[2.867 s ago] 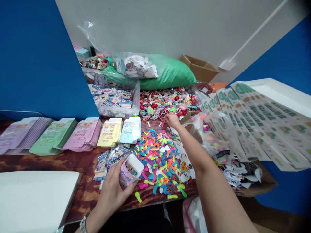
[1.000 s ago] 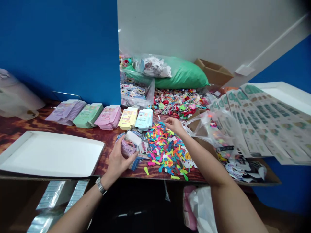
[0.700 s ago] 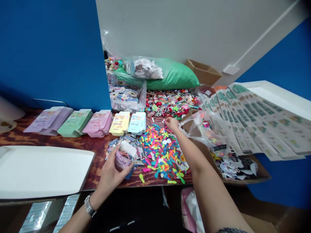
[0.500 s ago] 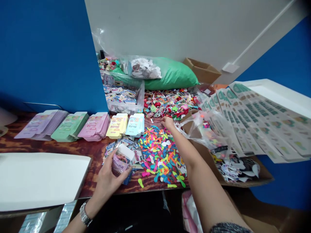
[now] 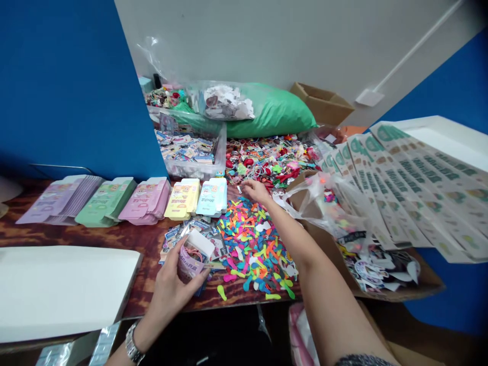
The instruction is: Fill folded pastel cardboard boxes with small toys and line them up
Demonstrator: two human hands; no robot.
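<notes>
My left hand (image 5: 177,282) grips a small purple paper box (image 5: 189,265). The box's white flap stands open, and pinkish cords show inside. Below it lies a pile of printed cards (image 5: 213,236). My right hand (image 5: 256,191) reaches over the tabletop behind the heap of colourful balloons (image 5: 255,249). Its thumb and fingertips look slightly apart, beside a small white piece (image 5: 239,189) on the table. Just beyond it spreads a heap of mixed hair ties and trinkets (image 5: 267,162).
Flat cartons in purple (image 5: 57,198), green (image 5: 104,201), pink (image 5: 147,201), yellow (image 5: 183,198) and blue (image 5: 212,197) stand in a row. A clear bin (image 5: 219,152) of cards and a green bag (image 5: 274,112) are behind. Printed sheets (image 5: 419,188) overhang a cardboard box (image 5: 331,254) at right.
My right hand has moved left, up to the small white piece. My left hand still holds the purple box in about the same place. The view has shifted slightly.
</notes>
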